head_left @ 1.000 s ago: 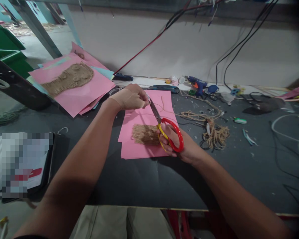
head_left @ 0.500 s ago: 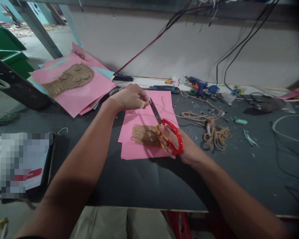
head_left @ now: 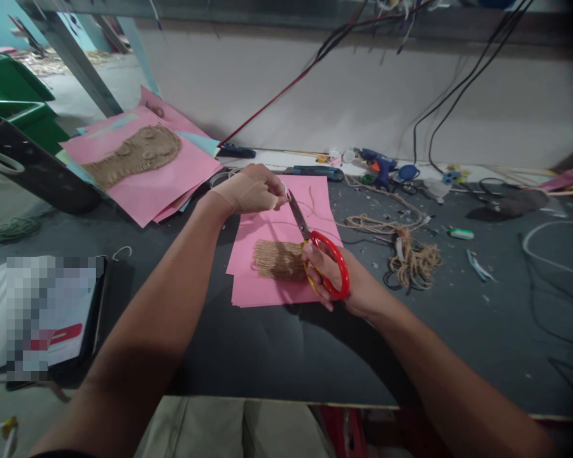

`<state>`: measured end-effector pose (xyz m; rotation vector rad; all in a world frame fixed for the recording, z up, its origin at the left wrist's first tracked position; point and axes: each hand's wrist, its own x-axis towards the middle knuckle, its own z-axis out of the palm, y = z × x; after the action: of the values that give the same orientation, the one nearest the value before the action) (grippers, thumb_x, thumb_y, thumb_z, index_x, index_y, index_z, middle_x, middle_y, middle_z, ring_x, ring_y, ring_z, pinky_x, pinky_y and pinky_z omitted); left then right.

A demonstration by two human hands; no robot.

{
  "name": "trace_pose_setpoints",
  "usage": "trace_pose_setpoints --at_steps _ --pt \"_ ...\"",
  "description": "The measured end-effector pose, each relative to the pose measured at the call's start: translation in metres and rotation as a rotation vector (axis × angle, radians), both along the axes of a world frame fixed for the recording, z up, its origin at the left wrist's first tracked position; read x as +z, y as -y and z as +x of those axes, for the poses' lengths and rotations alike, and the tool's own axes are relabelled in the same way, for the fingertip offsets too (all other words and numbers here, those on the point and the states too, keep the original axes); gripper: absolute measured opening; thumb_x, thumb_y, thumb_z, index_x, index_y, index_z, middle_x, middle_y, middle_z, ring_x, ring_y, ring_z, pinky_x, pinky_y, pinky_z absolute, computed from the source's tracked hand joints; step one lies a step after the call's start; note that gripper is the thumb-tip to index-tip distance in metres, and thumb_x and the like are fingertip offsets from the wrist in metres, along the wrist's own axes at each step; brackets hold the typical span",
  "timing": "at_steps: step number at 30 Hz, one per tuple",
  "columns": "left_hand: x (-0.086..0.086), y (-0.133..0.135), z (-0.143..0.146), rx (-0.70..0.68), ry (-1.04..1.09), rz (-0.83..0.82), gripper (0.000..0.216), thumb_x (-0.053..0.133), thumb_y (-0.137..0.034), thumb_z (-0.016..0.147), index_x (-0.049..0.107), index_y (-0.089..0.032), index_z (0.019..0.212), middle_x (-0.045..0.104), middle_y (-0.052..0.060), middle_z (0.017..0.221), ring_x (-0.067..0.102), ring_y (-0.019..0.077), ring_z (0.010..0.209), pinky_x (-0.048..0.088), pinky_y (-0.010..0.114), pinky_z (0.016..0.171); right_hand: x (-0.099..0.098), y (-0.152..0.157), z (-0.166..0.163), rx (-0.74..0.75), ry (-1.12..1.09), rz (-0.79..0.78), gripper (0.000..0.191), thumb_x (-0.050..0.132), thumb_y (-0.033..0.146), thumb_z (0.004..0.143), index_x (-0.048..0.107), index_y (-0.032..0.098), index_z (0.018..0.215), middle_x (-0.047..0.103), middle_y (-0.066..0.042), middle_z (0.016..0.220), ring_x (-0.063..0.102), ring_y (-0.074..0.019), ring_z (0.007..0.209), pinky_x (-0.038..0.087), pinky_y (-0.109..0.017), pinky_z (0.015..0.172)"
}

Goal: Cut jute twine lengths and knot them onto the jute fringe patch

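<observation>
My right hand (head_left: pixel 332 273) grips scissors (head_left: pixel 332 254) with one red and one yellow handle. Their blades point up and away from me, and the tips lie close to the fingertips of my left hand (head_left: pixel 255 189). Those left fingers are pinched together, with a small whitish piece at their tips that I cannot make out. Below the blades, a flat bundle of brown twine strands (head_left: pixel 277 259) rests on pink paper sheets (head_left: pixel 255 291). My right hand partly covers the bundle's right end. A thin strand of twine (head_left: pixel 318 213) runs over the paper.
Tangled twine (head_left: pixel 413 257) lies to the right, near a green-and-white piece (head_left: pixel 461 233). Behind are a utility knife (head_left: pixel 315 172) and a blue glue gun (head_left: pixel 382 164). A twine-covered shape (head_left: pixel 141 152) sits on papers at left, a phone-like device (head_left: pixel 67 318) nearer me.
Both hands stay almost in place. The scissors' handles look slightly closer together, and the camera view has shifted a little.
</observation>
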<state>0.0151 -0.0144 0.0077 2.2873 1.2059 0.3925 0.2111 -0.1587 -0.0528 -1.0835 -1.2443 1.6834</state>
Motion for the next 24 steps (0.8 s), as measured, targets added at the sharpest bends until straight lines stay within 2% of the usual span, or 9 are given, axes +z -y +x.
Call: trace_pose_setpoints --at_steps 6,14,24 --pt "0.0007 0.0014 0.0 0.003 0.023 0.001 0.015 0.063 -0.028 0.07 0.069 -0.015 0.065 0.057 0.001 0.06 0.045 0.0113 0.06 0.036 0.028 0.06 0.0016 0.0003 0.0007 0.013 0.026 0.002 0.036 0.067 0.051 0.09 0.047 0.023 0.083 0.047 0.007 0.058 0.045 -0.0079 0.038 0.042 -0.021 0.03" --pt "0.0014 0.0016 0.0005 0.012 0.016 -0.011 0.018 0.063 -0.03 0.07 0.071 -0.014 0.068 0.059 0.002 0.061 0.045 0.0113 0.06 0.036 0.028 0.059 0.0033 0.0004 0.0004 0.022 0.02 0.002 0.035 0.069 0.049 0.089 0.047 0.023 0.084 0.047 0.008 0.056 0.044 -0.0083 0.035 0.039 -0.021 0.029" --pt "-0.0058 -0.0065 -0.0058 0.0 -0.017 -0.011 0.022 0.066 -0.036 0.072 0.077 -0.017 0.075 0.065 0.005 0.067 0.053 0.0167 0.069 0.038 0.032 0.066 0.003 0.0008 0.0005 -0.034 0.093 0.007 0.042 0.066 0.061 0.087 0.046 0.025 0.082 0.048 0.008 0.049 0.043 -0.0088 0.032 0.037 -0.021 0.028"
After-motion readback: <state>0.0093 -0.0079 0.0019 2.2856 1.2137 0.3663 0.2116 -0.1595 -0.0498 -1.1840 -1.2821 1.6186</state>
